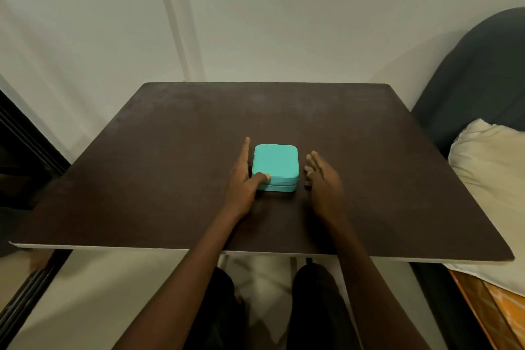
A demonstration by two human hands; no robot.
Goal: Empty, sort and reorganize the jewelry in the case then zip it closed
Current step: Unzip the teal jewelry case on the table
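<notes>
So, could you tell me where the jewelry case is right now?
The closed teal case sits mid-table in the head view, between the left hand, thumb on its lid, and the right hand.

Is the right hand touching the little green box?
Apart. In the head view, a strip of dark table shows between the right hand and the teal jewelry case. Only the left hand touches it, thumb on its lid.

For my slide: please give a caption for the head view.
Left hand touches closed teal case; right hand beside it.
</notes>
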